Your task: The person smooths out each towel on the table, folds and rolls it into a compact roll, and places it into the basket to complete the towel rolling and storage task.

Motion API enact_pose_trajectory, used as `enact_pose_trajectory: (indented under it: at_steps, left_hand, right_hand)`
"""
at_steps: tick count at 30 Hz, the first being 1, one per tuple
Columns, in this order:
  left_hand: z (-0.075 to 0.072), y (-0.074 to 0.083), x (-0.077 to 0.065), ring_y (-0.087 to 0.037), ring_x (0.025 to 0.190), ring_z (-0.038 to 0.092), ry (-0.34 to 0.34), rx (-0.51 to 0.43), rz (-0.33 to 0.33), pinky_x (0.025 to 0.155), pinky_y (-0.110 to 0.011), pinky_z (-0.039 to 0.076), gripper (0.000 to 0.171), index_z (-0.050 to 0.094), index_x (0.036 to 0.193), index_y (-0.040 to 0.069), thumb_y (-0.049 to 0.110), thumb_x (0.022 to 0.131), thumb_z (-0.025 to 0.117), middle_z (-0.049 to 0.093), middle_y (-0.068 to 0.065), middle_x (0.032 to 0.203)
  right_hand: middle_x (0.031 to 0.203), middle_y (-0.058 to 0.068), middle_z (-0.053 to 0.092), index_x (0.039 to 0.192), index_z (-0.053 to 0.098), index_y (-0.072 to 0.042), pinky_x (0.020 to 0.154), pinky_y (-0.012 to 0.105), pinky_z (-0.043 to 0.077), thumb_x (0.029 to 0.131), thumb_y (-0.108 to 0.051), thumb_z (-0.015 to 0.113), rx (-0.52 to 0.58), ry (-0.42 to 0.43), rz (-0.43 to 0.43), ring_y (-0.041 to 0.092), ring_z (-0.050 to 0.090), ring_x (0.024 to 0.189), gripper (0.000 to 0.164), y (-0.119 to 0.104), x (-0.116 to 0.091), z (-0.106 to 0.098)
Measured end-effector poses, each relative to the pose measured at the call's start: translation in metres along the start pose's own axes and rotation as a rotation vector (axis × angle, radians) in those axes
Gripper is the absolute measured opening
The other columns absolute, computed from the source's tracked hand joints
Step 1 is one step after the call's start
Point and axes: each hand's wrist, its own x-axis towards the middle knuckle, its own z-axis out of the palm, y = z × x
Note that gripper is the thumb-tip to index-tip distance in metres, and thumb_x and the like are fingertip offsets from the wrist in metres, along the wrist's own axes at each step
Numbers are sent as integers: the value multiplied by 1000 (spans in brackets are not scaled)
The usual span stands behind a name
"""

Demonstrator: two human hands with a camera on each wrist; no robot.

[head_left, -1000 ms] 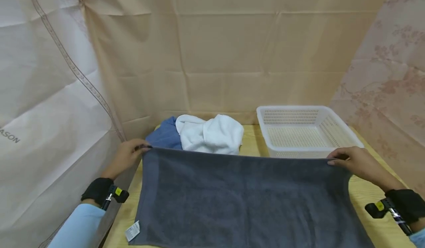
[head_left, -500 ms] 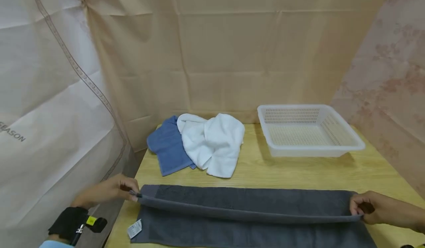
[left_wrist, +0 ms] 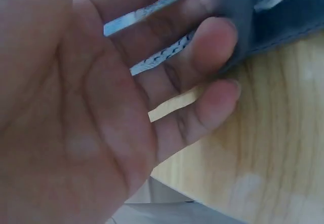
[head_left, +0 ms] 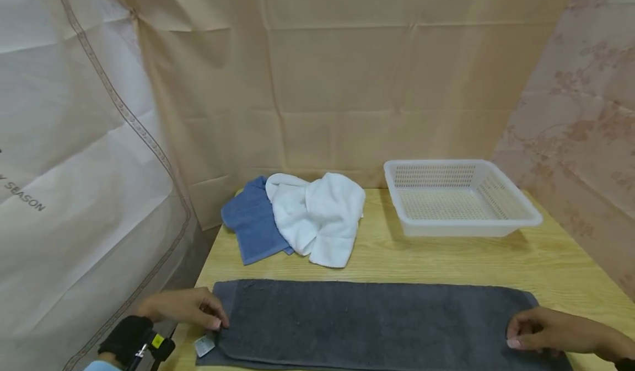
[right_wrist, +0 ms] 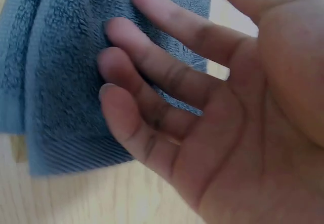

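Observation:
A dark grey towel [head_left: 377, 321] lies folded over on itself along the front of the table, its upper layer almost flat. My left hand [head_left: 190, 307] is at its left edge, fingers loosely bent and fingertips right at the cloth. A white label [head_left: 204, 345] sticks out below that hand. In the left wrist view, the towel [left_wrist: 283, 21] covers some fingertips and the thumb is out of sight. Over the towel's right end, my right hand [head_left: 560, 332] has relaxed, slightly curled fingers. The right wrist view shows those fingers [right_wrist: 167, 72] spread in front of the cloth.
Behind the grey towel, a crumpled white towel [head_left: 317, 211] overlaps a blue towel [head_left: 253, 222]. A white perforated plastic basket [head_left: 461, 226] stands at the back right of the wooden table [head_left: 421, 261]. Fabric curtains [head_left: 347, 84] hang around the back and sides.
Both hands have brought the far edge of the grey towel toward the front and laid it down, folding the towel over. The fingers have loosened from its corners.

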Motion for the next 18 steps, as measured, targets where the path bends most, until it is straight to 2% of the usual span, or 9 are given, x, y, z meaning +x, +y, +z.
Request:
enact_pose_trajectory:
  at_steps: [2, 3, 6, 8, 10, 12, 14, 15, 18]
  left_hand:
    - [2, -2, 4, -10, 84, 65, 54, 12, -34, 72, -29, 57, 28, 71, 120, -3, 16, 109, 53, 72, -14, 106]
    - [3, -3, 6, -9, 80, 63, 105, 45, -48, 68, -28, 55, 27, 71, 117, -2, 18, 109, 53, 71, -11, 101]
    - [5, -7, 13, -7, 66, 54, 315, 219, -85, 58, -27, 48, 27, 64, 112, 1, 26, 104, 65, 63, -6, 83]
    - [7, -10, 20, -9, 68, 51, 468, 360, -132, 59, -27, 45, 44, 58, 119, 3, 34, 95, 76, 57, -3, 83]
    - [8, -13, 28, -13, 74, 52, 589, 464, -202, 64, -30, 45, 69, 53, 131, 3, 43, 84, 85, 54, -6, 91]
    - [8, -14, 34, -18, 83, 50, 661, 512, -260, 71, -34, 46, 78, 54, 133, 7, 46, 76, 90, 48, -10, 99]
    - [8, -14, 38, -21, 89, 47, 699, 539, -301, 74, -37, 45, 70, 61, 124, 12, 45, 71, 93, 42, -10, 104]
    - [8, -14, 39, -21, 88, 45, 710, 560, -303, 74, -37, 44, 60, 63, 114, 14, 43, 70, 94, 41, -9, 102]
    - [2, -16, 42, -18, 82, 41, 755, 656, -248, 72, -36, 39, 40, 58, 86, 19, 33, 74, 93, 42, -4, 91]
  right_hand:
    - [78, 4, 61, 106, 63, 6, 48, 25, 42, 111, -9, 42, -94, 108, 51, 8, 50, 59, 26, 0, 2, 1]
    - [78, 6, 60, 105, 64, 3, 47, 26, 43, 111, -13, 44, -154, 182, 85, 11, 51, 59, 26, -1, 3, 1]
    - [79, 6, 59, 114, 61, 0, 45, 30, 46, 107, -25, 57, -345, 400, 183, 16, 55, 59, 26, -2, 7, 2]
    - [78, 8, 57, 125, 55, 3, 44, 32, 47, 103, -29, 65, -402, 484, 215, 19, 55, 58, 40, -1, 10, 1]
    - [77, 9, 56, 135, 47, 5, 42, 33, 47, 100, -30, 68, -420, 513, 212, 20, 55, 56, 54, 2, 14, 0]
    - [77, 10, 57, 143, 39, 7, 42, 35, 49, 99, -30, 70, -406, 505, 203, 21, 55, 55, 65, 3, 17, -2]
    - [77, 10, 57, 146, 33, 8, 42, 37, 50, 100, -29, 70, -409, 493, 192, 22, 57, 55, 70, 3, 20, -4]
    - [77, 10, 57, 147, 32, 7, 42, 38, 51, 99, -30, 70, -411, 495, 199, 24, 58, 55, 71, 3, 23, -5]
    - [78, 10, 57, 148, 30, 7, 44, 40, 51, 98, -31, 72, -426, 521, 215, 26, 58, 55, 75, -1, 30, -8]
